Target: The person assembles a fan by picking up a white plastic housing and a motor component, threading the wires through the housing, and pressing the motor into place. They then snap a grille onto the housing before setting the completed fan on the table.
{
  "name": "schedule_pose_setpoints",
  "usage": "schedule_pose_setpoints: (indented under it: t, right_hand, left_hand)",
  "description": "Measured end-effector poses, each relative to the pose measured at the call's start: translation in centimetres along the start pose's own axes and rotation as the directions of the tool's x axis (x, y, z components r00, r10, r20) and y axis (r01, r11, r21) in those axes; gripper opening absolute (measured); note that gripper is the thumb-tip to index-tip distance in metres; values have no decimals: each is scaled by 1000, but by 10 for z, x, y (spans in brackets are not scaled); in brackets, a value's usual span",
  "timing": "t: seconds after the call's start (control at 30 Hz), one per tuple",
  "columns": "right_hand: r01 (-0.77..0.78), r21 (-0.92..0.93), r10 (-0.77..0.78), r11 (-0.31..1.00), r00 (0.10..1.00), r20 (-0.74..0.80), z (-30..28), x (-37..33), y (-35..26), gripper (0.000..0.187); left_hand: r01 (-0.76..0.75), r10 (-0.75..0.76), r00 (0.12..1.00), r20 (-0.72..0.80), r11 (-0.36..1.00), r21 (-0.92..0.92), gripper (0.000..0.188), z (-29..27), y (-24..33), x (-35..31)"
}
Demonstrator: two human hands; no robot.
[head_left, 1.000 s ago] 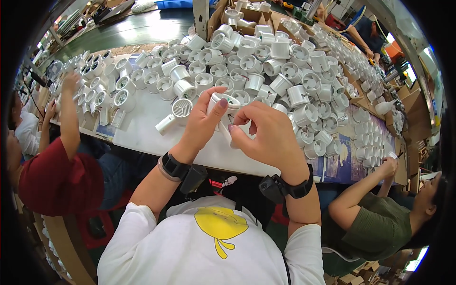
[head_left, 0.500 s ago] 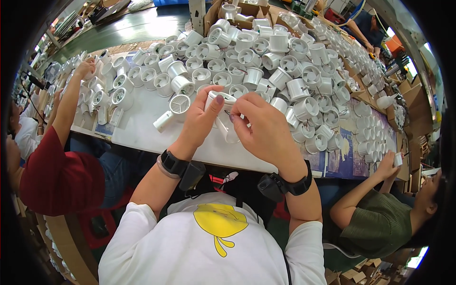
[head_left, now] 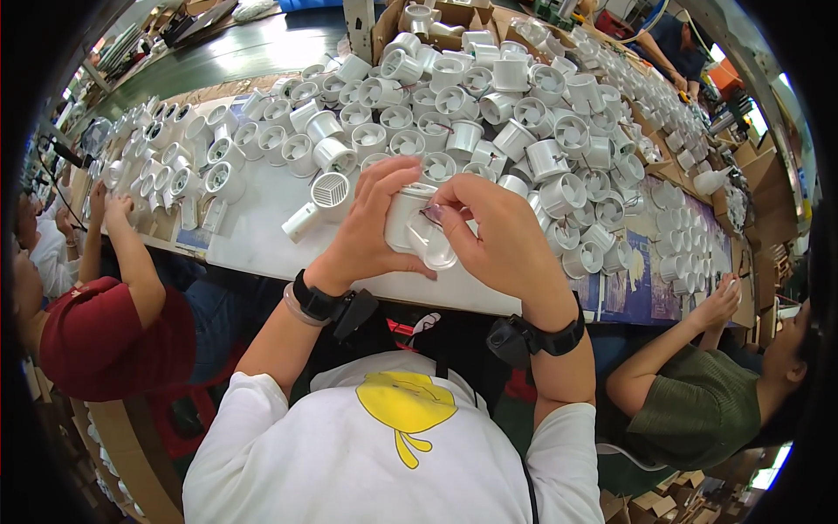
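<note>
My left hand (head_left: pixel 360 224) is closed round the side of a white plastic round housing (head_left: pixel 400 218), its thumb along the near side. A short hollow stub with an oval end (head_left: pixel 439 255) juts from the housing towards me. My right hand (head_left: pixel 502 229) pinches thin dark wires (head_left: pixel 431 211) where the stub meets the housing; its fingertips partly hide them. Left of my left hand, a white piece with a slatted round face (head_left: pixel 331 191) and a handle lies on the white table top (head_left: pixel 253 247).
A big heap of white cylindrical fan housings (head_left: pixel 463 105) fills the table beyond my hands. More handled pieces (head_left: pixel 225 181) stand at the left. Co-workers sit on both sides, one in a red shirt (head_left: pixel 105 336), one in a green shirt (head_left: pixel 690 402). Cardboard boxes (head_left: pixel 480 19) stand at the back.
The housing has turned in my left hand, so its round side and stub opening now face me. My left fingers have spread round it. The red-shirted co-worker's arm has drawn back.
</note>
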State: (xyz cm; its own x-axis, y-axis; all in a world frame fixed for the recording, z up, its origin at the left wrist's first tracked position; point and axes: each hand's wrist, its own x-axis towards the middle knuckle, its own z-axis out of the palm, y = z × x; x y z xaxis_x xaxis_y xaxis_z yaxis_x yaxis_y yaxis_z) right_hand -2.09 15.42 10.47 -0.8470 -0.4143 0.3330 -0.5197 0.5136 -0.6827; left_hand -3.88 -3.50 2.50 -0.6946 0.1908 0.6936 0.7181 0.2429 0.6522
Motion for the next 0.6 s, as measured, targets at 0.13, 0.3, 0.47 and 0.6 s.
schedule_pose_setpoints:
  t: [0.13,0.3,0.47,0.6]
  right_hand:
    - [78,-12,-78,997,997,9,-8,2,-5,7]
    - [72,-65,-67,995,995,69,-18,4,3,10]
    - [102,-19,-102,995,995,15,-16,4,2,12]
    - [-56,6,55,998,994,91,-20,5,-9,11]
  left_hand:
    - [-78,66,994,86,988,136,83,-5,-4,0]
    - [-91,80,994,69,978,185,72,-8,4,3]
    - [-118,108,993,55,963,242,69,-8,10,6]
    - [-143,135,990,46,949,280,69,-8,14,6]
